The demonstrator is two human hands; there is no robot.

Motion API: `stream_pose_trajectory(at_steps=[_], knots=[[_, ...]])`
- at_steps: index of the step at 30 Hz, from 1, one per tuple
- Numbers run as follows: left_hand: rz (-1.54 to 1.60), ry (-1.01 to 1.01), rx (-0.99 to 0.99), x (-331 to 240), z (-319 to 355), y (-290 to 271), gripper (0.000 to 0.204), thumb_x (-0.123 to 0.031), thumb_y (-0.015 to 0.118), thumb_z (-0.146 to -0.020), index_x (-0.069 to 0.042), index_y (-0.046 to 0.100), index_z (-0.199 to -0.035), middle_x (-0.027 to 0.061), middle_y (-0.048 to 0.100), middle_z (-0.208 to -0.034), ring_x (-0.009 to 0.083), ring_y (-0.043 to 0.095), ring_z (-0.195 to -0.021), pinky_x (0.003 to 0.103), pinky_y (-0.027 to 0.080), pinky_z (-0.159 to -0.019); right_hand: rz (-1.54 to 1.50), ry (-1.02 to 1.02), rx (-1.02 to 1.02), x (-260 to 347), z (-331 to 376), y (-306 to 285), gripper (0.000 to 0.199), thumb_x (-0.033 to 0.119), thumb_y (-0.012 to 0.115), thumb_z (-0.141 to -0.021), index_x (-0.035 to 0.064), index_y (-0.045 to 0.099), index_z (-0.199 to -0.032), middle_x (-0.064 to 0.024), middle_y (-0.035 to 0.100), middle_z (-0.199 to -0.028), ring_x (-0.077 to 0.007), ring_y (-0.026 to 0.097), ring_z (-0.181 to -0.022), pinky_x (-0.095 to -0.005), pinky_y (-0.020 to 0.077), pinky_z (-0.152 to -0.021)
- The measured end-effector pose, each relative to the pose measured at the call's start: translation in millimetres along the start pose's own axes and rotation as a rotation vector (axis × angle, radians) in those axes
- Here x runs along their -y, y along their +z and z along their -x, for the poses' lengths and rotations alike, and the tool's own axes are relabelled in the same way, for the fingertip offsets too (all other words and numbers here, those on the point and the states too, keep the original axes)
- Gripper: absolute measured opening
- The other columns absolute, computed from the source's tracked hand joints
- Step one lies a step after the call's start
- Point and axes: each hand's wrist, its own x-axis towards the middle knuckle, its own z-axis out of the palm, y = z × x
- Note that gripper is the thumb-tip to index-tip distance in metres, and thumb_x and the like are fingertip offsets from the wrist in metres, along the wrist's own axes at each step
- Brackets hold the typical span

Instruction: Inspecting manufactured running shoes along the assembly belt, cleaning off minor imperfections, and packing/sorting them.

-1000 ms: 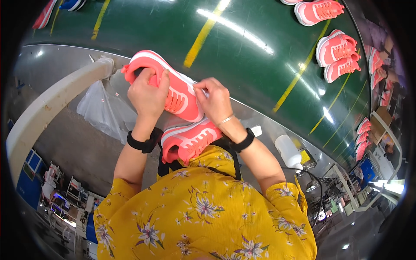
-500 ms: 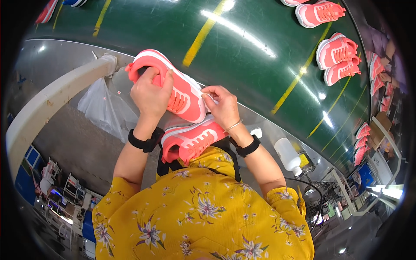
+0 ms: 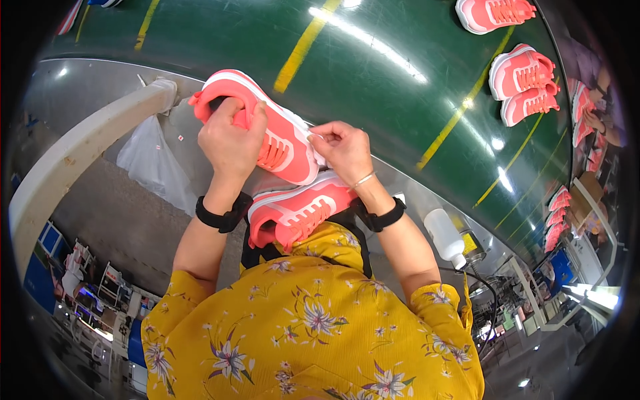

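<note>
Green conveyor belt (image 3: 400,87) in a lit factory hall

Yellow stripes (image 3: 303,47) cross the glossy belt, which mirrors overhead lamps as bright streaks. A grey metal bench (image 3: 100,87) edges it, with a pale rounded rail (image 3: 80,147) alongside. Blue racks (image 3: 47,247) stand on the floor at the lower left; bright light (image 3: 590,297) shows at the lower right.

A coral-pink sneaker (image 3: 267,127) with a white sole and white side stripes is held up above the worktop edge, tilted, its heel opening gripped from the left and its toe end pinched from the right. A second, matching coral-pink sneaker (image 3: 300,213) is seen just below it, laces up, lying against the yellow flowered shirt.
</note>
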Motion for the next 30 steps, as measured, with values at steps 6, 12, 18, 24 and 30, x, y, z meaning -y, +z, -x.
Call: stream_pose_trajectory(at_steps=[6, 12, 18, 24, 30], knots=[[-0.014, 0.009, -0.011, -1.5, 1.1, -1.5, 0.021, -0.023, 0.077, -0.077, -0.006, 0.065, -0.078, 0.0110, 0.065, -0.069, 0.0295, 0.064, -0.061, 0.036, 0.051, -0.059, 0.020, -0.035, 0.013, -4.9, -2.5, 1.4, 0.015, 0.009, 0.076, -0.077, 0.0001, 0.073, -0.088, -0.0071, 0.066, -0.074, -0.0106, 0.061, -0.064, -0.0261, 0.0494, -0.061], [0.012, 0.002, -0.034, -3.7, -2.8, 1.3, 0.022, -0.023, 0.078, -0.077, -0.006, 0.064, -0.077, 0.0108, 0.064, -0.069, 0.0298, 0.063, -0.061, 0.036, 0.050, -0.058, 0.186, -0.098, 0.030, 12.9, -6.0, 1.6, 0.014, 0.007, 0.074, -0.080, -0.0015, 0.071, -0.091, -0.0046, 0.068, -0.074, -0.0063, 0.059, -0.065, -0.0246, 0.0493, -0.059], [0.004, -0.003, -0.009, -2.4, 1.0, -1.2, 0.022, -0.024, 0.077, -0.078, -0.006, 0.064, -0.078, 0.0107, 0.065, -0.070, 0.0298, 0.064, -0.061, 0.036, 0.050, -0.059, 0.318, -0.399, -0.023, 5.3, 13.7, -1.2, 0.009, 0.002, 0.069, -0.079, 0.0001, 0.067, -0.088, -0.0130, 0.064, -0.087, -0.0263, 0.065, -0.074, -0.0332, 0.0532, -0.068], [0.019, -0.051, -0.005, -6.1, -3.0, -1.0, 0.022, -0.025, 0.077, -0.077, -0.007, 0.065, -0.079, 0.0104, 0.065, -0.071, 0.0294, 0.064, -0.063, 0.037, 0.051, -0.060, 0.425, -0.648, -0.102, 12.8, 0.8, 12.3, 0.009, 0.003, 0.067, -0.082, 0.0018, 0.065, -0.090, -0.0147, 0.062, -0.092, -0.0345, 0.062, -0.089, -0.0418, 0.0518, -0.077], [-0.017, 0.015, -0.012, -3.7, 2.6, -0.2, 0.021, -0.024, 0.077, -0.078, -0.006, 0.066, -0.079, 0.0106, 0.065, -0.070, 0.0300, 0.064, -0.063, 0.037, 0.051, -0.060, 0.468, -0.655, -0.096, 0.6, 24.0, 0.8, 0.009, 0.003, 0.066, -0.083, 0.0019, 0.065, -0.091, -0.0143, 0.061, -0.091, -0.0337, 0.062, -0.088, -0.0404, 0.0525, -0.078]])
